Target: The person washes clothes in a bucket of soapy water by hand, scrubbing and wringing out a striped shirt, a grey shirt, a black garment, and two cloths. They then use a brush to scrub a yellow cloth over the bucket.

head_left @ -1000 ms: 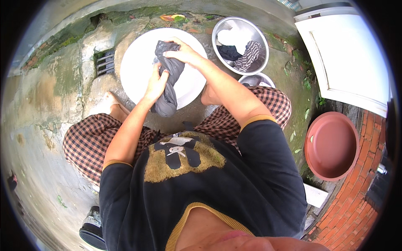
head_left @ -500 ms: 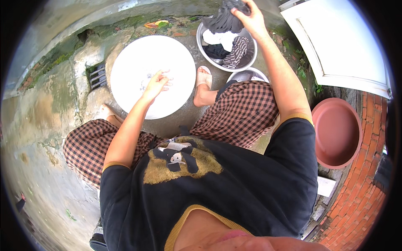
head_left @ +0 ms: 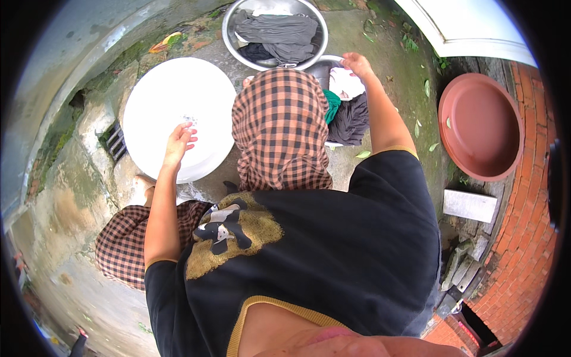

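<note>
My left hand [head_left: 180, 143] is open, its fingers spread over the near part of a large round white basin [head_left: 143, 160]. Glare washes out the basin's inside, apart from a small bluish pattern. On the right, my right hand [head_left: 358, 64] hangs with loosely bent fingers at the edge of a metal basin [head_left: 321, 70]; nothing shows in it. Just below that hand lies a white garment [head_left: 345, 83], with a green cloth [head_left: 332, 106] and a dark grey garment [head_left: 351, 121] beside it. Another metal basin [head_left: 324, 35], farther off, holds grey clothes [head_left: 279, 30] and black cloth [head_left: 256, 52].
My knee in checked trousers [head_left: 279, 125] rises between the white basin and the metal ones. A reddish-brown tub [head_left: 482, 131] stands at the right by a brick surface [head_left: 526, 202]. A drain grate [head_left: 116, 141] lies left of the white basin. White panel at upper right [head_left: 476, 27].
The dark grey garment that my right hand held up now lies in the farther metal basin. My right hand has come back to the nearer one, and my body has turned right.
</note>
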Motion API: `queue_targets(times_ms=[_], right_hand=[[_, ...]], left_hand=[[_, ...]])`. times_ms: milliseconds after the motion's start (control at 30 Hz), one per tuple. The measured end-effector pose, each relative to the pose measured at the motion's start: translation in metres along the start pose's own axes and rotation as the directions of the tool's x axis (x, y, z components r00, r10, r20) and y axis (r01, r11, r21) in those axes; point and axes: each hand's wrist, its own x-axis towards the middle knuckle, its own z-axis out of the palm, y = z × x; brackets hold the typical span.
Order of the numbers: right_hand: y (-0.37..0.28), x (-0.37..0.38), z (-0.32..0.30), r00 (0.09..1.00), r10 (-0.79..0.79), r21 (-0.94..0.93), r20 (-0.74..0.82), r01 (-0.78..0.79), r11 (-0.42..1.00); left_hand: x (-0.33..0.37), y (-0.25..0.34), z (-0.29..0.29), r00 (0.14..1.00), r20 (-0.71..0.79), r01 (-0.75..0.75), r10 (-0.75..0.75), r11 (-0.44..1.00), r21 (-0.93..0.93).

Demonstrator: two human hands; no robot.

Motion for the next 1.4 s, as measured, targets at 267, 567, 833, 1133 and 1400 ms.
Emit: queue_targets(times_ms=[267, 567, 833, 1133, 1400], right_hand=[[0.096, -0.104, 0.015, 0.871, 0.413, -0.322, -0.265, -0.483, 0.814], [0.060, -0.186, 0.086, 0.934, 0.329, -0.325, -0.139, -0.357, 0.876], [0.084, -0.192, -0.003, 0.785, 0.201, 0.142, -0.587, -0.144, 0.979], [-0.112, -0.236, -0.126, 0.468, -0.113, 0.295, -0.877, 0.707, 0.643], [-0.329, -0.232, -0.093, 0.507, -0.459, 0.526, -0.729, 0.845, 0.098]], left_hand=[[0.008, -0.017, 0.006, 0.998, 0.033, 0.043, -0.047, 0.991, 0.124], [0.001, -0.027, -0.006, 0.998, 0.022, 0.062, -0.066, 0.986, 0.153], [0.004, -0.020, -0.004, 0.999, 0.051, 0.003, -0.011, 0.989, 0.150], [0.003, -0.005, -0.001, 0.998, 0.039, -0.057, 0.055, 0.997, 0.051], [-0.008, 0.024, -0.021, 0.985, 0.005, -0.174, 0.175, 0.982, -0.073]])
